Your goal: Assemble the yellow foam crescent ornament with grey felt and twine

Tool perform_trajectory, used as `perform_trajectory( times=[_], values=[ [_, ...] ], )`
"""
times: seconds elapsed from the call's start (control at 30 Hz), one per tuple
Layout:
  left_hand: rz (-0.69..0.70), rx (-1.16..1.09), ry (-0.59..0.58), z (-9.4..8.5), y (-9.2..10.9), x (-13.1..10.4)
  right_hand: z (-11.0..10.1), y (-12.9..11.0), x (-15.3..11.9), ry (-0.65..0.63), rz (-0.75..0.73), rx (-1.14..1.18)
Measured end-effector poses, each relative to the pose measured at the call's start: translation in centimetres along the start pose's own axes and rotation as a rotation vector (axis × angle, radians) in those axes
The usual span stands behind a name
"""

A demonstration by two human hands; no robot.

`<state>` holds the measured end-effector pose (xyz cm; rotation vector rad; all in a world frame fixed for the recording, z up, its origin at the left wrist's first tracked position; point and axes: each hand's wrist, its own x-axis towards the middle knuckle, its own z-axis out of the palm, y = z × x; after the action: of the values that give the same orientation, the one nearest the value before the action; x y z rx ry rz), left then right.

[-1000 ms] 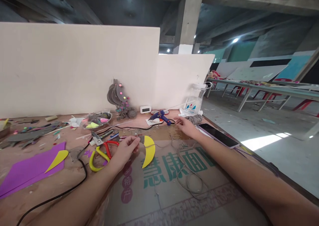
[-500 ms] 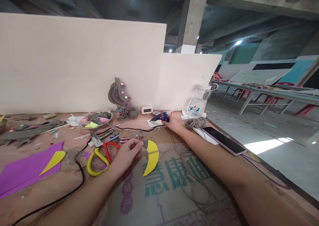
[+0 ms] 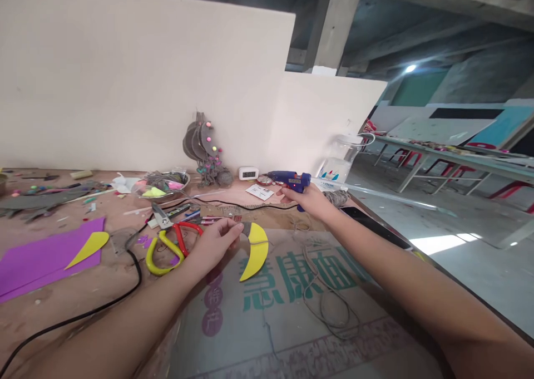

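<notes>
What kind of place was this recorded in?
Probably a craft workshop: a glue gun in the right hand, scissors beside purple sheets, and another cluttered worktable beyond.

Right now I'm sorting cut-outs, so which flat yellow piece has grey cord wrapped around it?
The yellow crescent in the left hand: grey cord wraps its upper end. The yellow teardrop, lying partly over the purple sheets, shows none.
</notes>
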<state>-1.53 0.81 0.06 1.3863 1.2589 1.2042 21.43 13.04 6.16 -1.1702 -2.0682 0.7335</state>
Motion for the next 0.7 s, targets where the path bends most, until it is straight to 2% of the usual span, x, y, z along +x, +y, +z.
perform_trajectory(
  times=[0.2, 0.33, 0.4, 0.57, 0.7],
  values=[
    [0.004, 0.049, 0.006, 0.0, -0.5, 0.0, 0.1, -1.8, -4.6, -0.007, -0.026, 0.227],
    [0.015, 0.1, 0.014, -0.1, -0.6, 0.0, 1.0, -1.9, -7.0, -0.049, -0.081, 0.177],
    [0.013, 0.125, 0.018, -0.1, -0.5, -0.1, 1.9, -1.3, -7.8, -0.066, -0.063, 0.174],
    [-0.01, 0.146, 0.016, -0.1, -0.1, -0.1, 3.6, 0.0, -8.7, -0.081, 0.051, 0.079],
    [-0.069, 0.141, 0.013, 0.0, 0.0, -0.1, 2.6, 0.4, -7.4, 0.055, -0.076, 0.106]
  ],
)
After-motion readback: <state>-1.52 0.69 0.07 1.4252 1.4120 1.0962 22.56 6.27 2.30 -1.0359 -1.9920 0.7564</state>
